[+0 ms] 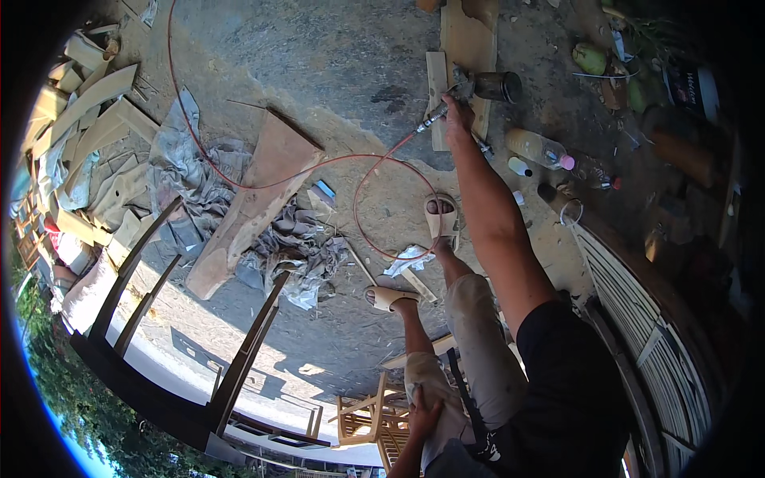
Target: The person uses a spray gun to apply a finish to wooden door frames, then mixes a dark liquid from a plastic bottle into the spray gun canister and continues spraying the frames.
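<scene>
My right hand, arm stretched forward, is closed round the handle of a metal spray gun. A dark cup sits on the gun's right side. From a coupling below the handle, a thin red air hose loops over the ground and runs off to the far left. My left hand rests on my trouser leg, fingers spread on the cloth. Under and beyond the gun lie a long wooden board and a narrower strip of wood.
Left of the hose lie a broad wooden plank and crumpled rags. Offcuts are heaped far left. Dark upturned furniture legs rise near left. Plastic bottles lie right of my arm, near a slatted panel.
</scene>
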A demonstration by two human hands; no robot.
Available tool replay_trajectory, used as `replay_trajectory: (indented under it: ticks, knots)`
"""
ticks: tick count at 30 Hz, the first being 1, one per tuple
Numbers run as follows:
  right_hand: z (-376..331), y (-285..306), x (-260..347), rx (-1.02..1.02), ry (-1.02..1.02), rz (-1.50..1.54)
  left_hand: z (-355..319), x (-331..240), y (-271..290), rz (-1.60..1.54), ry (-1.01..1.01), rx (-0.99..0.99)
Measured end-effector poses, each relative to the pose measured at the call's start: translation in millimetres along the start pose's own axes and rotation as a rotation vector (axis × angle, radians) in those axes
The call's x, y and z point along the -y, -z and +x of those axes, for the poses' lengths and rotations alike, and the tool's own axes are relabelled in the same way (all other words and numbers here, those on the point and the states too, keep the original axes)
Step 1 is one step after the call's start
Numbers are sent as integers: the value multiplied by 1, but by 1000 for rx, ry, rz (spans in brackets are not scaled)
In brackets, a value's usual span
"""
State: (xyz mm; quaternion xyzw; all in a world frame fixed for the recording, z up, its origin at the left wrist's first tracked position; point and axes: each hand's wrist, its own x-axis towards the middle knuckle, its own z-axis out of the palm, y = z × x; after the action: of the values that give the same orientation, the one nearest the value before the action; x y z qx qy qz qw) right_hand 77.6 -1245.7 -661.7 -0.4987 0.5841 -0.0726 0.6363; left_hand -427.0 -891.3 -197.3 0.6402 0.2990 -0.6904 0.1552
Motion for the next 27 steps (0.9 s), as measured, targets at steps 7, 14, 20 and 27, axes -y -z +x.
replay_trajectory:
  ticks: [7,14,20,27]
  knots:
    - [-14,4,-3,-46,84,-123,10,22,-13,-15,-54,-56]
    - [-19,90,-14,-128,275,-281,14,11,-12,37,-93,-33]
    - [-197,208,-42,148,471,-916,-14,56,-26,-45,-326,-188]
    - [-335,281,24,455,123,-713,-71,102,39,-370,-871,-221]
